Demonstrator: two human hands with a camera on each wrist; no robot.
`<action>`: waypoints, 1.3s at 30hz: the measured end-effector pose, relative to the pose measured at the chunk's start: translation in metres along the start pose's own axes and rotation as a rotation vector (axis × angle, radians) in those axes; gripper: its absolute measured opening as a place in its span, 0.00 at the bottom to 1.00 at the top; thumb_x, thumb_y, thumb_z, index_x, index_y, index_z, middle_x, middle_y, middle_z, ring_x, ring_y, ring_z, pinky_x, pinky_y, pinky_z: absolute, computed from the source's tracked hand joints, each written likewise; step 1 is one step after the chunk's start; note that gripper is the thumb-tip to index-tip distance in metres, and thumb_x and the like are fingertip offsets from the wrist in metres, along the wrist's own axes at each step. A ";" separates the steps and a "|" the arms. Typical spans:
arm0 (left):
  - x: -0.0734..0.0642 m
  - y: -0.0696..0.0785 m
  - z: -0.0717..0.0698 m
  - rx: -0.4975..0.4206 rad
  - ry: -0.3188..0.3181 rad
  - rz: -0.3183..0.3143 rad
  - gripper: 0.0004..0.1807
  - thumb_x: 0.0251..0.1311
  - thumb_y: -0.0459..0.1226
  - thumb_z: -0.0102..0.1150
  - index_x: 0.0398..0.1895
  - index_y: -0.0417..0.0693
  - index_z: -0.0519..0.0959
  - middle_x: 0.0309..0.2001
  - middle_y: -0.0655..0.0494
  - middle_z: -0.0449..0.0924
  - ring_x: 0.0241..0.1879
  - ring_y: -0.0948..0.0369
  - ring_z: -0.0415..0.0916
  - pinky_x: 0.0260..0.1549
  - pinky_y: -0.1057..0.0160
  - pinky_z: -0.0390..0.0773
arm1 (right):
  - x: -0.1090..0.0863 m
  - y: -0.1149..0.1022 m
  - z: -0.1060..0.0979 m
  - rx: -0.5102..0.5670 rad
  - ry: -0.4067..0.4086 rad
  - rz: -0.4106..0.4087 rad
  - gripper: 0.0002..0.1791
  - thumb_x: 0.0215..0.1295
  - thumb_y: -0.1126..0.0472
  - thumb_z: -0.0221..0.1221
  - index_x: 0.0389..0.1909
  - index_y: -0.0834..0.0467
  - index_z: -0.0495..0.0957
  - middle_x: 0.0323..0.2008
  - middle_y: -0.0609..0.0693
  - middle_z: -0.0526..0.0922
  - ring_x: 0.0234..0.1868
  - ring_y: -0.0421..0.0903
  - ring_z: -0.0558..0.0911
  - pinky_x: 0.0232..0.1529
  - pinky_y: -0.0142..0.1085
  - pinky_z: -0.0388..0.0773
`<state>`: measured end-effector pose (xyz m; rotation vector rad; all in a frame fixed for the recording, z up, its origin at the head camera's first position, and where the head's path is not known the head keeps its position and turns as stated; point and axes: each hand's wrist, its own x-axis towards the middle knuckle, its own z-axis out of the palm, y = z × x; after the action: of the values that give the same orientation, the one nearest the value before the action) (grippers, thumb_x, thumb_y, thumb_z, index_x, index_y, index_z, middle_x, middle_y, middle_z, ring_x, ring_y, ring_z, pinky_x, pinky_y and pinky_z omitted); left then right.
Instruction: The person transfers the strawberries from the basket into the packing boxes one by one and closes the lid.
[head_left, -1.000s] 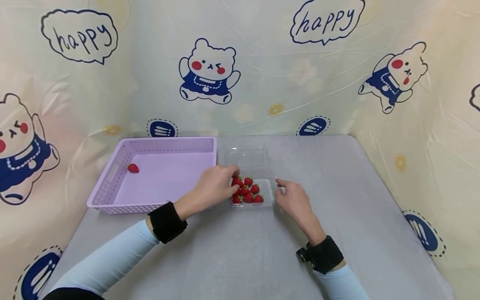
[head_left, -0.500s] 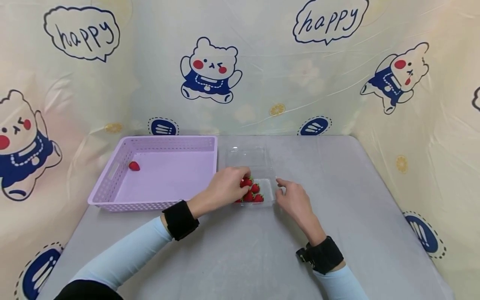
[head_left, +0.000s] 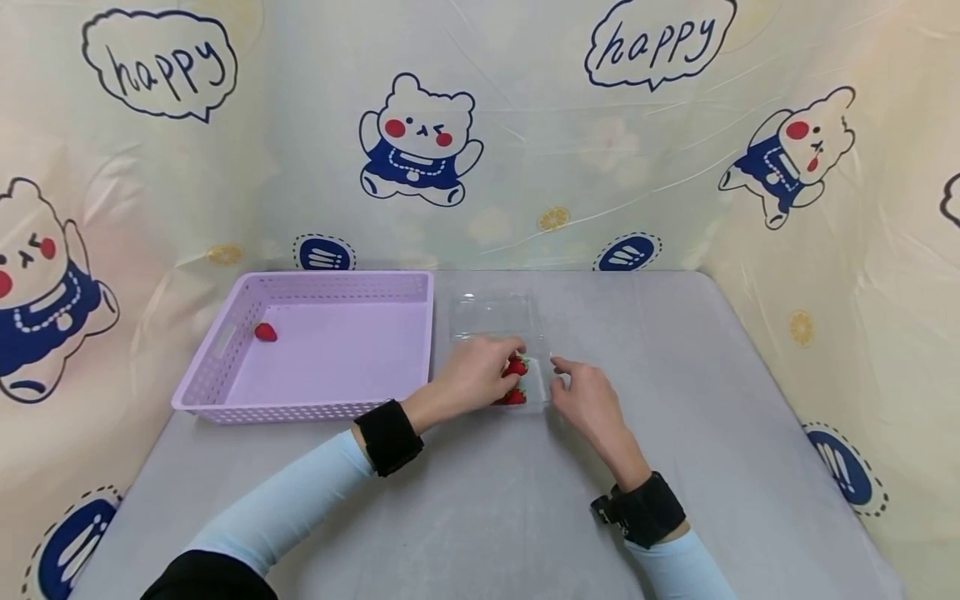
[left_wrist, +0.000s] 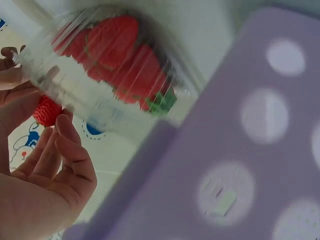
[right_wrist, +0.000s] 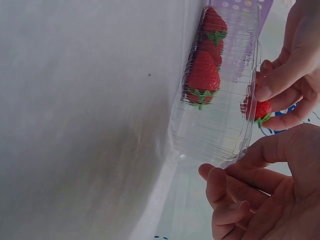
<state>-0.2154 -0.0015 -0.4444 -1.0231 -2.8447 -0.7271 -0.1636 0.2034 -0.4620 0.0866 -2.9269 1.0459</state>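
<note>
Between the thumb and fingers of my left hand [head_left: 476,375] is a red strawberry [left_wrist: 48,111] with a green leafy cap, held above the clear plastic box [right_wrist: 200,140]. Several strawberries [right_wrist: 204,75] lie inside the box, seen through its ribbed wall in both wrist views; in the head view my left hand hides most of them. My right hand [head_left: 592,404] pinches the right rim of the box with thumb and forefinger. The box's transparent lid [head_left: 491,312] lies folded back on the far side.
A lilac perforated basket [head_left: 337,412] stands left of the box, with a single strawberry [head_left: 266,332] near its left wall. Grey cloth covers the table [head_left: 480,517]. A printed curtain [head_left: 525,167] hangs behind and along both sides.
My left hand has moved rightward across the box, from its left side to the right part, with the strawberry held. My right hand stays in place at the rim.
</note>
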 end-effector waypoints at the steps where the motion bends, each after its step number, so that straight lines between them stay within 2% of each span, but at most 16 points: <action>1: 0.001 -0.001 0.003 -0.008 -0.003 0.006 0.12 0.64 0.37 0.71 0.49 0.49 0.83 0.32 0.61 0.80 0.29 0.62 0.75 0.29 0.64 0.77 | 0.000 0.000 0.000 -0.002 0.002 -0.003 0.24 0.68 0.68 0.55 0.65 0.65 0.81 0.53 0.62 0.87 0.12 0.40 0.57 0.16 0.35 0.59; 7: 0.006 -0.003 0.017 -0.030 -0.023 0.043 0.07 0.66 0.35 0.70 0.43 0.49 0.82 0.31 0.61 0.81 0.30 0.61 0.75 0.32 0.64 0.77 | 0.001 0.002 0.000 -0.006 0.008 -0.005 0.24 0.68 0.68 0.55 0.64 0.65 0.81 0.52 0.62 0.87 0.12 0.39 0.56 0.16 0.34 0.58; 15: 0.008 -0.006 0.030 0.017 -0.075 0.046 0.09 0.67 0.34 0.69 0.47 0.49 0.81 0.36 0.58 0.83 0.35 0.58 0.75 0.35 0.61 0.77 | 0.000 0.002 0.002 -0.003 -0.008 0.011 0.25 0.67 0.68 0.55 0.65 0.64 0.81 0.54 0.61 0.87 0.11 0.40 0.58 0.16 0.35 0.59; 23: 0.009 -0.008 0.033 0.038 -0.125 0.046 0.10 0.68 0.34 0.69 0.50 0.47 0.82 0.38 0.56 0.84 0.36 0.58 0.75 0.35 0.62 0.77 | 0.000 0.003 0.003 -0.003 -0.007 0.016 0.25 0.67 0.68 0.55 0.65 0.63 0.81 0.54 0.61 0.87 0.11 0.40 0.60 0.16 0.35 0.61; 28: 0.012 -0.009 0.035 0.057 -0.129 0.049 0.09 0.69 0.38 0.69 0.49 0.48 0.84 0.36 0.58 0.83 0.36 0.58 0.73 0.34 0.63 0.76 | 0.000 0.003 0.003 0.006 -0.008 0.023 0.26 0.67 0.68 0.55 0.66 0.63 0.81 0.54 0.61 0.87 0.11 0.40 0.59 0.16 0.35 0.60; 34: 0.019 -0.009 0.037 0.067 -0.128 0.020 0.09 0.64 0.41 0.71 0.44 0.52 0.85 0.30 0.63 0.79 0.34 0.59 0.70 0.33 0.63 0.72 | 0.001 0.002 0.001 0.009 -0.007 0.026 0.26 0.67 0.67 0.54 0.66 0.62 0.81 0.55 0.60 0.87 0.12 0.39 0.56 0.16 0.35 0.57; 39: 0.023 -0.005 0.038 0.077 -0.161 -0.018 0.09 0.64 0.43 0.71 0.43 0.53 0.84 0.29 0.64 0.78 0.35 0.59 0.70 0.39 0.59 0.70 | 0.001 0.002 0.000 0.008 -0.007 0.030 0.26 0.67 0.67 0.54 0.66 0.62 0.81 0.55 0.60 0.87 0.12 0.39 0.56 0.16 0.34 0.58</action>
<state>-0.2314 0.0251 -0.4763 -1.0943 -2.9940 -0.5549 -0.1645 0.2052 -0.4634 0.0460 -2.9391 1.0632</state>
